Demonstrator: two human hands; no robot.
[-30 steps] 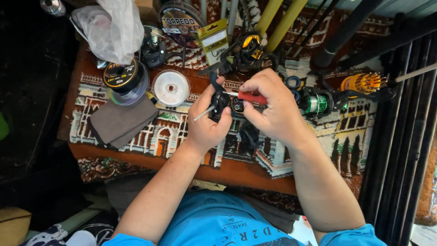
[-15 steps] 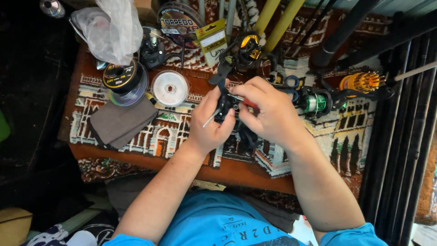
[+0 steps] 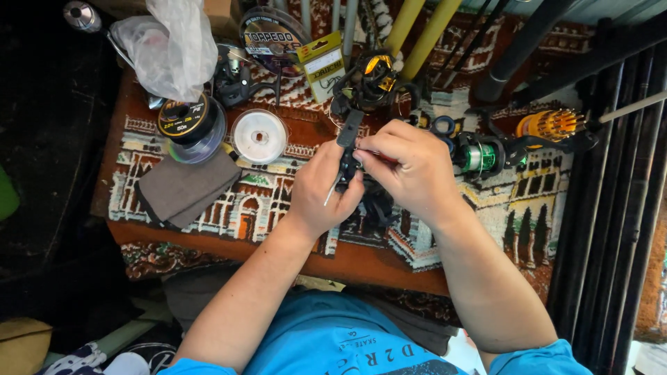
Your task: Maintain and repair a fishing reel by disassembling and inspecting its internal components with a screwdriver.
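My left hand (image 3: pixel 321 191) grips a small black fishing reel (image 3: pixel 347 163) over the middle of the patterned table mat (image 3: pixel 229 208); a thin metal part sticks out below the fingers. My right hand (image 3: pixel 410 170) is closed around a red-handled tool, its tip pressed against the reel; the handle is almost hidden in the fist. The reel's black handle arm (image 3: pixel 347 128) points up toward the back of the table.
A grey cloth (image 3: pixel 184 187), a white line spool (image 3: pixel 258 135) and a dark line spool (image 3: pixel 187 121) lie left. Behind are a plastic bag (image 3: pixel 167 45), a black-and-gold reel (image 3: pixel 372 80), a green-spooled reel (image 3: pixel 479 156) and an orange spool (image 3: pixel 549 125). Dark rods (image 3: pixel 611 208) stand right.
The right hand has turned and closed further over the red tool, so its handle no longer shows. Both hands stay on the reel at the same spot.
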